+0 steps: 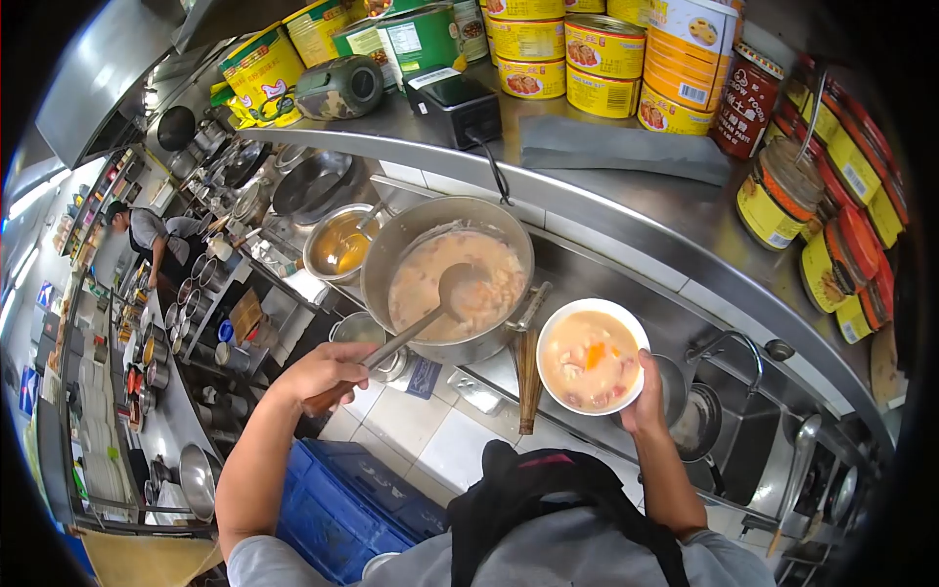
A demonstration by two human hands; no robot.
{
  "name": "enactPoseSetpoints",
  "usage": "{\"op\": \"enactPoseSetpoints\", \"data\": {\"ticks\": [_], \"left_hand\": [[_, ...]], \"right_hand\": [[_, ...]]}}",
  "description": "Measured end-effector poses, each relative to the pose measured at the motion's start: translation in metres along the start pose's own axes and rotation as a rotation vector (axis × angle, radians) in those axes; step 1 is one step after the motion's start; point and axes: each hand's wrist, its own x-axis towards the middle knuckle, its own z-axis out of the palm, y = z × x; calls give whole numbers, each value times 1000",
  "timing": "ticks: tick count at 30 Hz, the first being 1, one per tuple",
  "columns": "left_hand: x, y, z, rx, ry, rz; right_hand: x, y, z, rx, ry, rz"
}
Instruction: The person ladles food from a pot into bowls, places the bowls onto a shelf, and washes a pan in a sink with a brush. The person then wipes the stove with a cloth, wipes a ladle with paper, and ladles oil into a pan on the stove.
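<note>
A large metal pot [380, 279] holds a creamy, pinkish soup with chunks in it. My left hand [321, 376] is closed around the wooden handle of a ladle [421, 323], whose bowl rests in the soup. To the right of the pot, my right hand [645, 396] grips a white bowl [558, 390] by its right side. The bowl is full of the same creamy soup, with orange pieces on top. Just left of the pot sits a smaller metal bowl [315, 256] of yellowish liquid.
A steel shelf [606, 210] with yellow cans [604, 61] and jars [773, 196] runs above the pot. A sink [748, 450] with a faucet is at right. Below are a blue bin [342, 499] and a bamboo brush [528, 382]. Another person [152, 235] stands far left.
</note>
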Motion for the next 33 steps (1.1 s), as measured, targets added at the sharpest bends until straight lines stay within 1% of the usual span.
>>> {"op": "enactPoseSetpoints", "data": {"ticks": [2,3,4,6,7,9,10,12,13,15,16,18,19,21,24,33], "left_hand": [[-8,-1,0,158,62,60],[-9,-4,2,345,102,154],[-9,-7,4,346,97,150],[-7,-11,9,677,289,267],[-7,-10,11,674,290,265],[-5,-4,15,567,307,214],[-4,-4,15,564,311,212],[3,-8,14,424,209,175],[7,-9,15,422,210,175],[11,-11,16,168,81,81],[10,-12,14,167,83,82],[7,-13,7,-122,8,0],[4,-14,7,-120,7,1],[-5,-17,10,-283,-26,30],[-16,-23,10,-369,22,36],[-46,-30,16,-384,97,87]], "right_hand": [[-1,-1,-1,7,18,-1],[-3,0,-3,9,29,2],[-2,3,-9,9,36,3],[3,8,-18,20,47,0],[4,10,-21,17,45,3],[4,6,-13,2,34,-13],[4,4,-11,1,31,-10],[4,3,-8,13,-1,-4],[4,3,-7,11,-3,-3],[6,4,-6,9,-11,9],[8,5,-7,7,-13,9],[11,7,-8,0,-32,10],[11,6,-8,1,-31,8],[11,3,-2,-14,-64,10],[9,-2,10,2,-67,16],[29,6,23,10,-81,38]]}}
